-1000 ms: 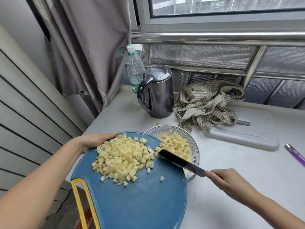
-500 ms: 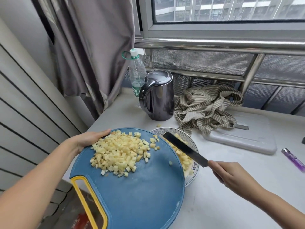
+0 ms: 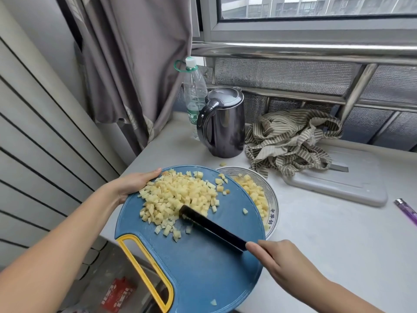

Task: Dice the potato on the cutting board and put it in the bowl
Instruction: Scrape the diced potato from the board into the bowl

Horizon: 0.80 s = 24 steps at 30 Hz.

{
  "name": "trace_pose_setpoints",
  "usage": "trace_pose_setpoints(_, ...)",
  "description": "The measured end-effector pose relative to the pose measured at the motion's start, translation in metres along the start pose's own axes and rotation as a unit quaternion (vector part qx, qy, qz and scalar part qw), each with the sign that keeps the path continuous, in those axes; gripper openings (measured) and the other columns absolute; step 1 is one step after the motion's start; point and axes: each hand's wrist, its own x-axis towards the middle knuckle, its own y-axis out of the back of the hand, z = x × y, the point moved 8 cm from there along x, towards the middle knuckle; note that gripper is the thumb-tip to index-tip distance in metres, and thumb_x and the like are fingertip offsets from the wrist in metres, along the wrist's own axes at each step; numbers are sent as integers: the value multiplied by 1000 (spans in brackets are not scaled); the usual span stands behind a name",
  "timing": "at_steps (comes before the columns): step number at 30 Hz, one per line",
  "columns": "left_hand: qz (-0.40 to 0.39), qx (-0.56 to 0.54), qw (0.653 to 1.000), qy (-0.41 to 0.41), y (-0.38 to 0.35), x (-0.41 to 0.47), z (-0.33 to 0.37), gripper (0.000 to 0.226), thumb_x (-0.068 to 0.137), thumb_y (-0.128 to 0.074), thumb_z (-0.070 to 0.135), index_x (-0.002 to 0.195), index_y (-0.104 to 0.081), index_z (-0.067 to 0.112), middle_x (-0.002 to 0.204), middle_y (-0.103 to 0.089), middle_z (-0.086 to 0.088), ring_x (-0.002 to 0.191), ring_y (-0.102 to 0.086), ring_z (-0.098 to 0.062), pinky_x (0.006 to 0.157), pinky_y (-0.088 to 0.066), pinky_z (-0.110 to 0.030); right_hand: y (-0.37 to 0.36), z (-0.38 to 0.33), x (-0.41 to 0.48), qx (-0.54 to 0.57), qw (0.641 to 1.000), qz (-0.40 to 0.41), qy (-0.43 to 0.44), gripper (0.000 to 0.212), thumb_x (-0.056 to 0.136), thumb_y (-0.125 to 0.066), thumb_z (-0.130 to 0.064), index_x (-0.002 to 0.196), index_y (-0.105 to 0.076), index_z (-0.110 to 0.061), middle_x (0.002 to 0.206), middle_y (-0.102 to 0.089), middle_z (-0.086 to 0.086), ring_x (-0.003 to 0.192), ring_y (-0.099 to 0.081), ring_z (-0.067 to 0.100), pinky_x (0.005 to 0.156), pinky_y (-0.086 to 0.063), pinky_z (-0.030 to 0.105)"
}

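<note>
Swinging back from bowl, knife now meets diced potato.

Blue cutting board, yellow handle; pale-yellow potato dice; striped cloth.

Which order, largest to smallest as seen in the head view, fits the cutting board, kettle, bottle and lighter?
1. The cutting board, though it lies nearest the camera.
2. The kettle.
3. The bottle, partly hidden behind the kettle, so that pair is unsure.
4. The lighter.
</note>
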Motion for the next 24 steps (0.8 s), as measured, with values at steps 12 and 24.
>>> trace_pose_setpoints(12, 24, -19, 999, 14, 13, 0, -20, 61, 84, -56, 54, 120, -64, 6, 113, -69, -19, 108, -64, -38, 97, -48, -51, 12, 44, 6, 42, 993, 46, -105, 75, 76, -25, -79, 65, -38, -5, 56, -36, 3, 51, -31, 13, 56, -30, 33)
trace_pose_setpoints(24, 55, -14, 998, 19, 48, -19, -18, 43, 95, -48, 47, 105, -66, 9, 86, -75, -13, 69, -73, -25, 49, -58, -33, 46, 76, 12, 69, 976, 84, -190, 59, 94, -37, -60, 57, -42, -13, 49, -43, -2, 47, -38, 17, 54, -32, 30)
